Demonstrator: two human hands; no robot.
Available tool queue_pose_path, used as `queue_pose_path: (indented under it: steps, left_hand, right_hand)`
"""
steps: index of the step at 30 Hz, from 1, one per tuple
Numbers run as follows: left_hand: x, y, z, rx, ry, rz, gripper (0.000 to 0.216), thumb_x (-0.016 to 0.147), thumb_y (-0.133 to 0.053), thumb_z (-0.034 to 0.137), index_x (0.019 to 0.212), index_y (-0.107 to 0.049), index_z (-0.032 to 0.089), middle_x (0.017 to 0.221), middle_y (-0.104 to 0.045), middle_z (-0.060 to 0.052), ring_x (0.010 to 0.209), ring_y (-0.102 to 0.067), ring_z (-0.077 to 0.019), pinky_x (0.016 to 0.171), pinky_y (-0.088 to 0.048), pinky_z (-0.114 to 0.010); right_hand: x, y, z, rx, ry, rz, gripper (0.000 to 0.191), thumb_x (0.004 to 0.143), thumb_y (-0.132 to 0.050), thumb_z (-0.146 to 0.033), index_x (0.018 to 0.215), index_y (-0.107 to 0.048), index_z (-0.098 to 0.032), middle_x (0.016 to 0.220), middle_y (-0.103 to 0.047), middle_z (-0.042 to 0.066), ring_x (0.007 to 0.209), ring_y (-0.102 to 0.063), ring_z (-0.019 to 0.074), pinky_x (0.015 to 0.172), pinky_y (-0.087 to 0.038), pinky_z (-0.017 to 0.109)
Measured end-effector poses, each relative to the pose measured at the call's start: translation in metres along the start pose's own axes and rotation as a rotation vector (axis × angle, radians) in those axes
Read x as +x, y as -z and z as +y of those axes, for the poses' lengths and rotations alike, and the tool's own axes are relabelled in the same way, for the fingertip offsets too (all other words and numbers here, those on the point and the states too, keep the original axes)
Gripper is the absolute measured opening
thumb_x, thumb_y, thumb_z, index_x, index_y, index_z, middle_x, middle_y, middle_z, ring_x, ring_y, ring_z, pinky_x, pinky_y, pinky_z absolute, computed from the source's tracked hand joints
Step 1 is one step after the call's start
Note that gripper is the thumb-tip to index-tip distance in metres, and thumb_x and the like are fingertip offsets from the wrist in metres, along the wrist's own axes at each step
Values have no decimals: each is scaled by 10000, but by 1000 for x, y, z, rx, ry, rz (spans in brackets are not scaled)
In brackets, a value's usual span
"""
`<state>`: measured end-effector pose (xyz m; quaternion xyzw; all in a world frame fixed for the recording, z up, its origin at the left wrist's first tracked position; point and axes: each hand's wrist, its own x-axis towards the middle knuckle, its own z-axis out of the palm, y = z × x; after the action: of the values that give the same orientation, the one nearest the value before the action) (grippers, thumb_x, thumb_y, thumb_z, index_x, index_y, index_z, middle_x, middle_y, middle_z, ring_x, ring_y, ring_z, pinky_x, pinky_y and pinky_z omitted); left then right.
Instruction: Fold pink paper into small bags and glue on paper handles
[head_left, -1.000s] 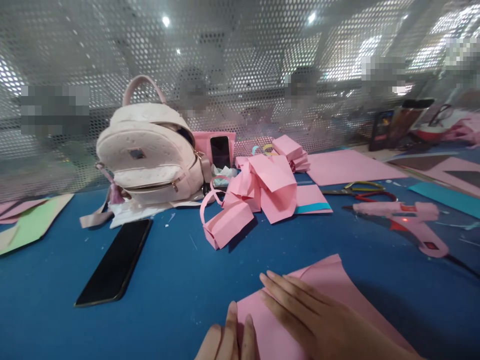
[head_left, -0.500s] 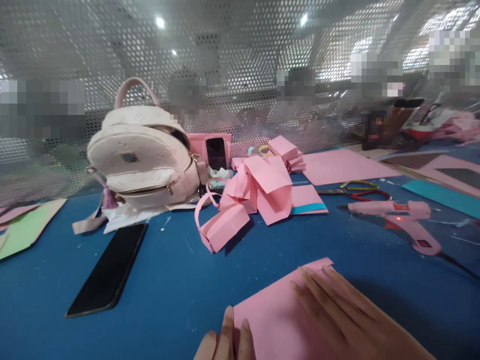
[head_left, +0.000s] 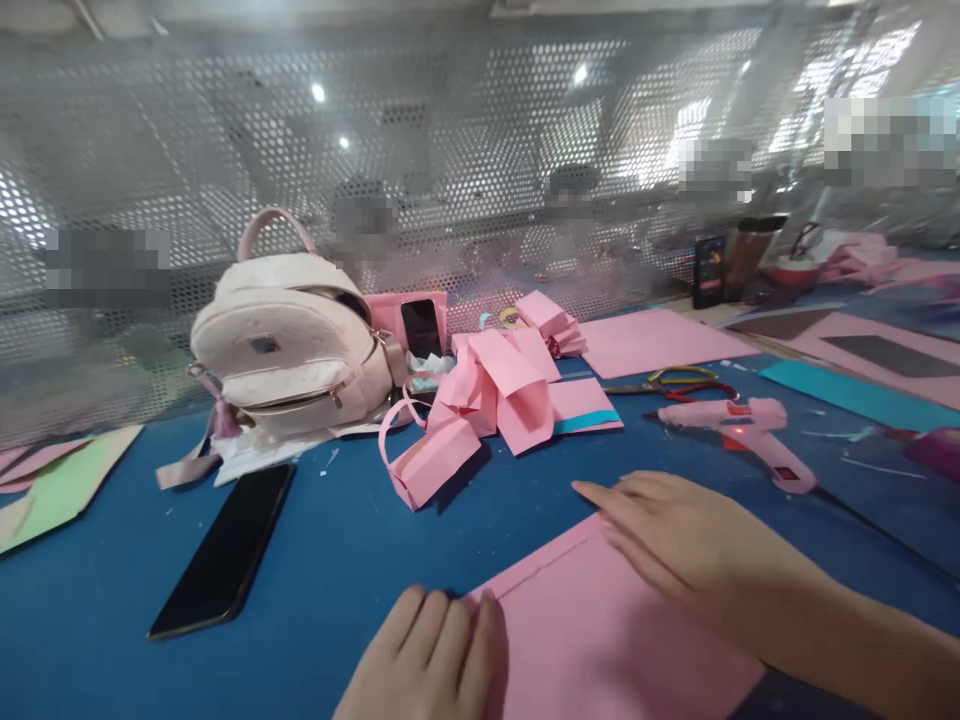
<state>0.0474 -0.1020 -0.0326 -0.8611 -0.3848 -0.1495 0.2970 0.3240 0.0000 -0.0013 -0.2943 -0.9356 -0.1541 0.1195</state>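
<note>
A pink paper sheet lies on the blue tabletop in front of me, a narrow folded strip along its far edge. My left hand has its fingers curled together over the sheet's left corner; its thumb's contact underneath is hidden. At the far right corner, my right hand grips the folded edge, thumb on the sheet and fingers reaching just past the edge. Beyond the sheet sit a folded pink paper piece with a handle and several curled pink paper pieces.
A pink glue gun with its light on lies at right, its cord trailing rightward. Scissors lie behind it. A black phone and a cream backpack are at left. A perforated metal panel rises at the back.
My right hand has gone from lying flat on the sheet to gripping its far folded edge. My left hand has come further over the left corner. The view has shifted a little.
</note>
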Motion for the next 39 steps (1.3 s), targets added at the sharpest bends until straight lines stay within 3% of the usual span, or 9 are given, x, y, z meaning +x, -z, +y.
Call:
queue_pose_path:
  steps: [3, 6, 8, 17, 21, 23, 27, 32, 39]
  left_hand:
    - [11, -3, -5, -43, 23, 12, 275, 863, -473, 96, 1067, -654, 132, 685, -623, -28, 601, -558, -192, 663, -415, -349]
    - [12, -7, -6, -101, 21, -13, 268, 877, -472, 93, 1061, -661, 142, 711, -586, -32, 634, -527, -197, 638, -369, -330]
    - [6, -10, -5, -134, 52, -35, 277, 886, -474, 96, 1088, -656, 150, 741, -571, -38, 664, -511, -205, 643, -346, -336]
    - [7, 5, -10, -317, 132, -190, 285, 915, -459, 107, 1107, -661, 166, 815, -572, -66, 718, -503, -219, 635, -337, -342]
    - [37, 15, -20, -526, 284, -317, 207, 931, -524, 172, 799, -680, 203, 880, -618, -41, 795, -563, -199, 695, -388, -320]
    - [54, 12, -20, -590, 324, -359, 133, 928, -562, 214, 872, -682, 211, 889, -642, -30, 823, -589, -197, 707, -398, -306]
    - [82, -1, -10, -640, 380, -342, 124, 875, -642, 306, 854, -630, 184, 830, -653, -30, 761, -589, -201, 623, -348, -288]
    - [94, -13, -4, -749, 424, -327, 130, 856, -648, 279, 765, -626, 189, 770, -654, -12, 709, -584, -174, 580, -319, -255]
    - [88, -22, -11, -901, 505, -284, 118, 820, -674, 306, 786, -681, 194, 800, -656, -3, 725, -591, -156, 613, -381, -233]
  right_hand:
    - [4, -2, -15, 129, 134, -15, 370, 963, -449, -219, 1282, -601, -110, 1182, -712, 107, 1025, -677, 251, 864, -555, 407]
    - [2, -4, -29, 219, 301, -112, 605, 919, -593, -393, 1427, -450, -97, 1434, -525, 105, 1256, -556, 257, 1003, -503, 390]
    - [-4, -6, -29, 202, 282, -161, 712, 886, -642, -426, 1458, -398, -79, 1461, -480, 123, 1281, -535, 267, 1018, -494, 402]
    - [-40, -21, 13, 6, 52, -49, 522, 942, -514, -424, 1332, -563, -80, 1298, -635, 167, 1141, -635, 297, 955, -496, 452]
    - [-22, -1, 24, 115, -54, -116, 415, 963, -474, -352, 1318, -586, -168, 1274, -665, 101, 1127, -627, 311, 903, -493, 441]
    - [-4, 9, 23, 234, -131, -171, 346, 967, -453, -301, 1251, -617, -190, 1175, -702, 96, 1036, -658, 281, 859, -489, 407]
    - [26, 16, 14, 482, -207, -279, 201, 896, -579, -373, 966, -648, -197, 952, -675, 59, 864, -633, 236, 705, -434, 306]
    - [35, 13, 10, 582, -184, -376, 239, 806, -663, -415, 900, -623, -198, 747, -621, 6, 679, -568, 192, 551, -329, 253]
    - [36, 17, 6, 759, -167, -292, 156, 822, -583, -257, 820, -726, -195, 848, -712, 28, 821, -619, 200, 694, -393, 262]
